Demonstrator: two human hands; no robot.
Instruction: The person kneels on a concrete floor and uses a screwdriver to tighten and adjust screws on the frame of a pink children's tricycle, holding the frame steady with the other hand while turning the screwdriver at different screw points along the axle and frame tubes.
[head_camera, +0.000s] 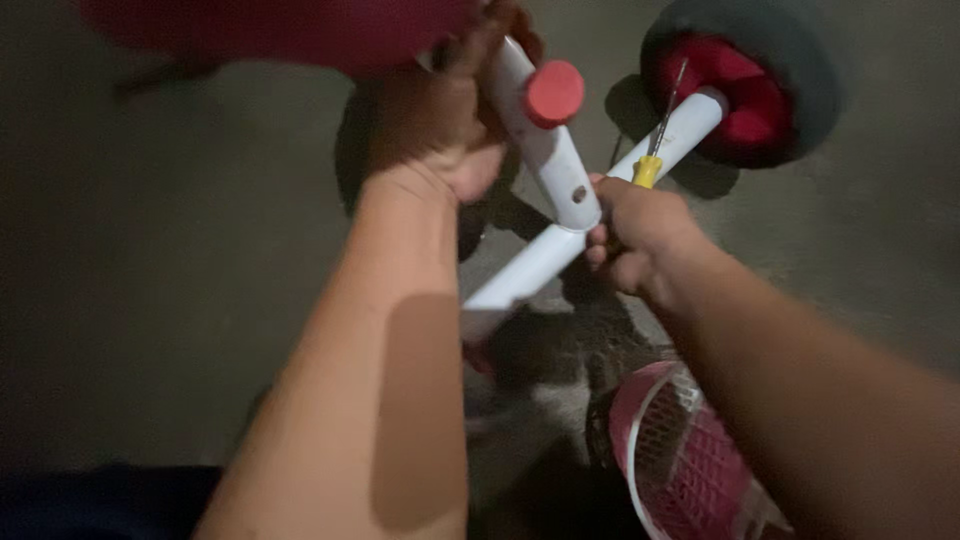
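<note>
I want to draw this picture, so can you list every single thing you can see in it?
white tube frame: one, white, crossing tubes in the middle
red cap: one, red, round, on the upper tube
wheel: one, grey tyre with red hub, top right, at the end of a white tube
screwdriver: one, yellow handle with thin metal shaft, lying along the tube toward the wheel
pink basket: one, pink mesh with white rim, bottom right
red part: one, red, blurred, top left
floor: grey, dim
left hand: one, grip around the upper white tube
right hand: one, holding the screwdriver at the tube joint
</note>
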